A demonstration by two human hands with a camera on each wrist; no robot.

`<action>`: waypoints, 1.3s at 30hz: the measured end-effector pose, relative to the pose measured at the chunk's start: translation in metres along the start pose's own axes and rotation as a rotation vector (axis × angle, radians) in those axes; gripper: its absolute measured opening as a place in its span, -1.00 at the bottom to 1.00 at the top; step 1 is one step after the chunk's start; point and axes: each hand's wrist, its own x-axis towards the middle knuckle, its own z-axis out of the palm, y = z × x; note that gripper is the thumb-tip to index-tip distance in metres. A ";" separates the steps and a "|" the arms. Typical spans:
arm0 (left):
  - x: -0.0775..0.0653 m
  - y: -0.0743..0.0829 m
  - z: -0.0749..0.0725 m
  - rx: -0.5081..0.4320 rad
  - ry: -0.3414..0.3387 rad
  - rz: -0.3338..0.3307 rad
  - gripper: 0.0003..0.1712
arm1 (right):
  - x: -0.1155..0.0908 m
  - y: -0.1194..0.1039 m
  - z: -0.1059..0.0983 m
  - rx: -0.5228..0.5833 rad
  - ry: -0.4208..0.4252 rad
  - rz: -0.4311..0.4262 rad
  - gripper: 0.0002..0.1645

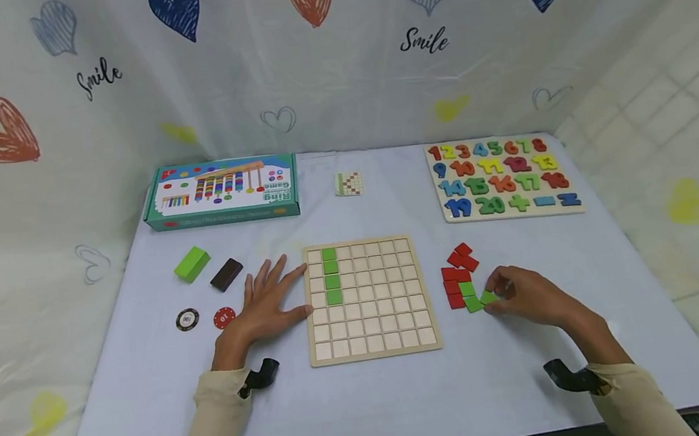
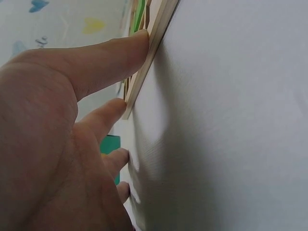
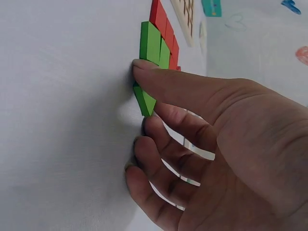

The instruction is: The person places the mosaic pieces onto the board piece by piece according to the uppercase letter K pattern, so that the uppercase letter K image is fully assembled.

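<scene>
A wooden grid board [image 1: 368,309] lies mid-table, with several green square tiles [image 1: 332,282] in its second column from the left. My left hand [image 1: 267,306] rests with fingers spread; its thumb and index fingertip touch the board's left edge, as the left wrist view also shows. To the right of the board is a cluster of red tiles [image 1: 451,288] with green tiles [image 1: 473,303] at its near right side. There, my right hand [image 1: 529,294] pinches a green tile [image 3: 146,100] between thumb and index finger, low at the table surface. Part of that tile is hidden by the thumb.
Left of the board lie a green block [image 1: 192,264], a dark block [image 1: 226,275], a black-and-white chip [image 1: 188,319] and a red chip [image 1: 224,318]. Behind stand a boxed toy [image 1: 220,193], a small pattern card [image 1: 348,183] and a number puzzle board [image 1: 507,178].
</scene>
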 end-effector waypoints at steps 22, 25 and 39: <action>-0.006 0.011 -0.006 -0.003 -0.012 -0.019 -0.04 | -0.012 -0.004 -0.010 0.012 0.016 -0.015 -0.69; -0.006 0.012 -0.007 -0.006 -0.013 -0.020 -0.04 | -0.014 -0.011 -0.015 -0.003 0.045 -0.051 -0.72; -0.006 0.010 -0.006 -0.005 -0.005 -0.004 -0.04 | 0.009 -0.095 0.011 0.037 0.078 -0.289 -0.83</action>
